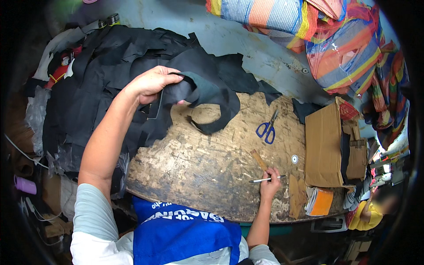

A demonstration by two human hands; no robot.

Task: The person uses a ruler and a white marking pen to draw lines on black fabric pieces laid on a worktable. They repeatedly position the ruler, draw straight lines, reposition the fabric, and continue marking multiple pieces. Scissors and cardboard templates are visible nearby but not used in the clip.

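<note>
My left hand [152,85] is closed on the edge of a black leather-like piece [204,86], lifted and curling over the worn wooden table. Part of that piece bends round to a tip hanging over the wood. Lower on the right, my right hand [270,184] grips a pen [258,180] with a white barrel, held sideways. A flat brown strip [258,160] extends from the fingers of this hand; whether they hold it or only touch it I cannot tell. Beyond lie scissors [267,129] with blue handles, their blades pointing away from me.
Black sheets [101,75] are heaped across the table's left side. On the right stand a cardboard box [323,148], a brown flat piece [296,196] and an orange-covered booklet [320,202]. A white disc [294,159] lies nearby. Striped sacks [344,53] bulge at upper right; a person in yellow [367,215] is beyond.
</note>
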